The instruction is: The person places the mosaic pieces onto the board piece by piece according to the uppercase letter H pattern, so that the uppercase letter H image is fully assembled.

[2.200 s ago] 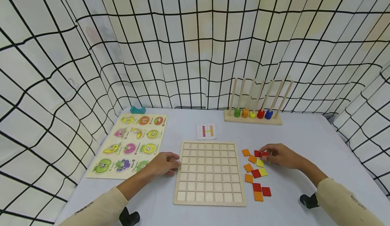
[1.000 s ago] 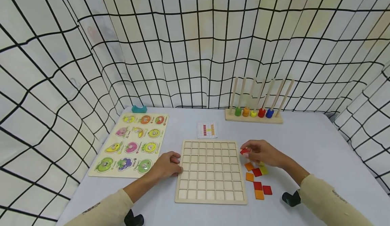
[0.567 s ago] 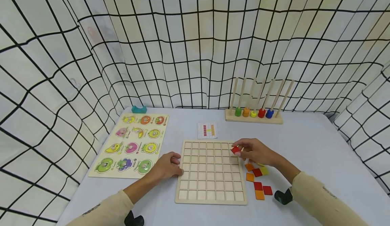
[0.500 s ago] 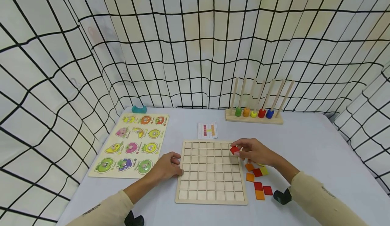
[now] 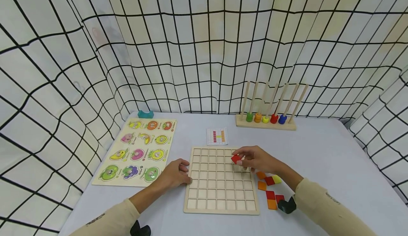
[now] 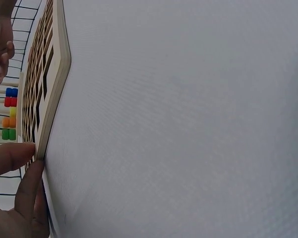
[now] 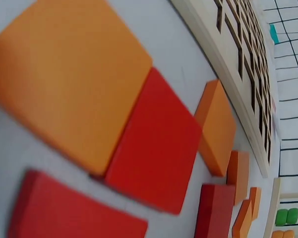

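A wooden grid board (image 5: 221, 212) lies flat on the table, its square cells bare where I can see them. My left hand (image 5: 173, 174) holds its left edge; in the left wrist view the thumb (image 6: 12, 154) and a finger pinch the rim. Over the board's upper right cells, my right hand (image 5: 259, 159) pinches a red square tile (image 5: 236, 159) between thumb and fingertips, tilted. Whether a second tile is behind it I cannot tell. Loose tiles lie right of the board, among them an orange tile (image 5: 262, 185), a red tile (image 5: 270, 195) and a yellow tile (image 5: 277, 179).
Behind the board lies a small printed card (image 5: 217, 140) with coloured squares. A fruit picture board (image 5: 134, 154) is at the left. At the back stand a peg rack (image 5: 266, 123) with coloured beads and a teal object (image 5: 145, 114). Black-lined netting surrounds the table.
My right hand has picked up the red tile from the loose pieces and carried it left, over the board's upper right part. The left hand stays at the board's left edge.
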Demonstrator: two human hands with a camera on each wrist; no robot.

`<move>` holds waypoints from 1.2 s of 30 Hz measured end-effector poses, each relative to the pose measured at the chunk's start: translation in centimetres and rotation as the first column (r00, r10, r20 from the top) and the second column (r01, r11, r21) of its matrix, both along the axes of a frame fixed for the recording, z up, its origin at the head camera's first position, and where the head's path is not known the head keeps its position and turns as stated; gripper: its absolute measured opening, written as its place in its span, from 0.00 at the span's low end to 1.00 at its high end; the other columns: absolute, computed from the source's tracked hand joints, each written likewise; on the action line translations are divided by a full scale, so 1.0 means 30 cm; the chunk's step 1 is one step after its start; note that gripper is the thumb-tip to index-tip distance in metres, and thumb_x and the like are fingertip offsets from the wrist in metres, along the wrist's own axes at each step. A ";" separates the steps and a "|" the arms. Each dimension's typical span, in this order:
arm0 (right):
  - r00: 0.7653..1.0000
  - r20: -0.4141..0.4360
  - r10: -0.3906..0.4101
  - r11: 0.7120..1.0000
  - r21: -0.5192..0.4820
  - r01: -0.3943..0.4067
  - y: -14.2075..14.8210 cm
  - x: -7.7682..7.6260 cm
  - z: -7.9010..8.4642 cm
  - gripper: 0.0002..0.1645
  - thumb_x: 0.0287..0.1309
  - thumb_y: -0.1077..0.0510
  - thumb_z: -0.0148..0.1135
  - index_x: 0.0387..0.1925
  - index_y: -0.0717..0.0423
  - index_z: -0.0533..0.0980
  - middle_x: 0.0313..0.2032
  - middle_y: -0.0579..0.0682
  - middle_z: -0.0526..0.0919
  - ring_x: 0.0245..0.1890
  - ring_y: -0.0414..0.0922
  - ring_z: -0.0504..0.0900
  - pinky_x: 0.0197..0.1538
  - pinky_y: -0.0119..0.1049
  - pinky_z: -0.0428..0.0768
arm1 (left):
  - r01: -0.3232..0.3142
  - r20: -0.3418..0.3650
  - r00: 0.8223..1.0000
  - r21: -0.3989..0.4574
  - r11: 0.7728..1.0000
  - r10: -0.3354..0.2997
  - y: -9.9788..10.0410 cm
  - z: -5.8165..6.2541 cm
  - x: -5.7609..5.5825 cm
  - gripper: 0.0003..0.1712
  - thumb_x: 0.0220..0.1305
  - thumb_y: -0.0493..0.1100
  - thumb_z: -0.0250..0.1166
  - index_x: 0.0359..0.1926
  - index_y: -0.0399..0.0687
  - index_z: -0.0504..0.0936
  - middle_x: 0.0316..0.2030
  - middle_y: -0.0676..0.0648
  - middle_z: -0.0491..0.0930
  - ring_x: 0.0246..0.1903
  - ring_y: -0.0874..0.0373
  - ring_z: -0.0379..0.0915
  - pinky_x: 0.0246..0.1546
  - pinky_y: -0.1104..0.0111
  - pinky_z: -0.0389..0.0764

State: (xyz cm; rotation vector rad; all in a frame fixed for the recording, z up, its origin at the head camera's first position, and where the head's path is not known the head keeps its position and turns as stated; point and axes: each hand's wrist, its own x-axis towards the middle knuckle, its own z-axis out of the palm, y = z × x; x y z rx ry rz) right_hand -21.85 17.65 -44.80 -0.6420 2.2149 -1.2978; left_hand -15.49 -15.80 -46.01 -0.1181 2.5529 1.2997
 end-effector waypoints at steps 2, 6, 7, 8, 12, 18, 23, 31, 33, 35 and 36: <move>1.000 -0.002 -0.003 1.000 -0.001 0.003 -0.013 0.000 0.001 0.25 0.67 0.59 0.61 0.64 0.57 0.74 0.46 0.54 0.81 0.34 0.50 0.80 0.28 0.35 0.84 | 0.000 0.000 1.000 0.000 1.000 0.000 0.001 -0.001 0.000 0.33 0.45 0.33 0.76 0.55 0.38 0.77 0.40 0.45 0.76 0.37 0.56 0.76 0.37 0.67 0.80; 0.999 -0.020 -0.038 0.999 0.003 0.038 -0.040 0.000 0.002 0.23 0.66 0.60 0.62 0.62 0.58 0.75 0.45 0.53 0.81 0.33 0.48 0.81 0.29 0.36 0.85 | -0.003 0.002 1.000 -0.007 1.000 0.003 0.001 -0.002 0.000 0.33 0.45 0.33 0.76 0.55 0.38 0.77 0.40 0.46 0.76 0.37 0.56 0.75 0.37 0.67 0.80; 0.999 -0.021 -0.050 0.999 0.004 0.051 -0.049 0.000 0.004 0.22 0.66 0.60 0.62 0.61 0.57 0.75 0.44 0.53 0.81 0.33 0.48 0.81 0.30 0.36 0.84 | -0.003 0.001 1.000 -0.009 1.000 0.003 0.001 -0.002 0.000 0.33 0.45 0.33 0.76 0.55 0.38 0.77 0.40 0.46 0.76 0.37 0.56 0.75 0.37 0.67 0.80; 0.998 -0.022 -0.063 0.998 0.006 0.063 -0.056 -0.001 0.004 0.21 0.66 0.60 0.63 0.60 0.56 0.76 0.43 0.52 0.80 0.33 0.47 0.81 0.30 0.35 0.84 | -0.003 0.002 1.000 -0.008 1.000 0.003 0.000 -0.001 0.000 0.33 0.45 0.33 0.76 0.55 0.38 0.77 0.40 0.46 0.76 0.37 0.56 0.75 0.38 0.67 0.80; 0.995 -0.032 -0.090 0.996 0.004 0.090 -0.082 -0.003 0.001 0.18 0.63 0.58 0.67 0.55 0.53 0.78 0.40 0.52 0.80 0.30 0.46 0.80 0.29 0.34 0.83 | -0.003 0.001 1.000 0.001 1.000 0.003 -0.001 0.000 0.001 0.33 0.45 0.33 0.76 0.55 0.38 0.77 0.40 0.46 0.76 0.37 0.56 0.75 0.38 0.67 0.80; 0.995 -0.050 -0.087 0.996 -0.001 0.088 -0.121 -0.006 -0.011 0.19 0.61 0.58 0.69 0.53 0.55 0.78 0.38 0.52 0.79 0.29 0.44 0.79 0.29 0.32 0.83 | -0.006 0.008 1.000 0.002 1.000 0.006 -0.002 0.002 0.004 0.34 0.45 0.33 0.76 0.56 0.38 0.77 0.41 0.45 0.77 0.37 0.56 0.76 0.38 0.67 0.81; 0.995 -0.041 -0.089 0.996 0.021 0.090 -0.151 -0.010 -0.008 0.20 0.62 0.58 0.68 0.55 0.56 0.79 0.38 0.51 0.80 0.29 0.44 0.80 0.28 0.32 0.82 | -0.003 0.006 1.000 0.005 1.000 0.003 -0.003 0.003 0.005 0.34 0.45 0.34 0.77 0.56 0.38 0.77 0.42 0.45 0.77 0.38 0.56 0.75 0.38 0.67 0.81; 0.996 -0.011 -0.093 0.995 0.021 0.094 -0.180 -0.015 0.000 0.20 0.62 0.60 0.67 0.56 0.57 0.79 0.39 0.52 0.79 0.29 0.45 0.79 0.28 0.32 0.80 | 0.002 0.000 1.000 0.006 1.000 -0.002 -0.001 0.010 0.011 0.31 0.50 0.36 0.75 0.56 0.38 0.77 0.42 0.45 0.78 0.38 0.56 0.76 0.38 0.67 0.81; 0.995 -0.013 -0.095 0.995 0.028 0.095 -0.184 -0.013 0.002 0.20 0.62 0.60 0.67 0.56 0.57 0.79 0.39 0.51 0.80 0.29 0.45 0.79 0.28 0.33 0.80 | -0.002 0.002 1.000 0.011 1.000 0.002 -0.001 0.012 0.012 0.29 0.51 0.36 0.74 0.56 0.38 0.77 0.42 0.45 0.78 0.38 0.56 0.76 0.38 0.67 0.82; 0.996 -0.014 -0.092 0.995 0.038 0.093 -0.187 -0.012 0.003 0.21 0.62 0.59 0.67 0.57 0.56 0.79 0.39 0.51 0.80 0.29 0.45 0.79 0.28 0.33 0.80 | -0.009 0.009 1.000 0.029 1.000 0.009 -0.001 0.011 0.012 0.29 0.52 0.36 0.73 0.56 0.37 0.77 0.42 0.45 0.78 0.38 0.56 0.76 0.38 0.67 0.83; 0.996 -0.015 -0.091 0.995 0.044 0.092 -0.188 -0.012 0.004 0.21 0.62 0.59 0.67 0.57 0.56 0.79 0.39 0.51 0.80 0.29 0.45 0.80 0.28 0.33 0.81 | -0.013 0.013 1.000 0.038 0.999 0.012 -0.002 0.011 0.012 0.28 0.52 0.35 0.73 0.56 0.37 0.77 0.42 0.44 0.77 0.37 0.56 0.76 0.38 0.67 0.84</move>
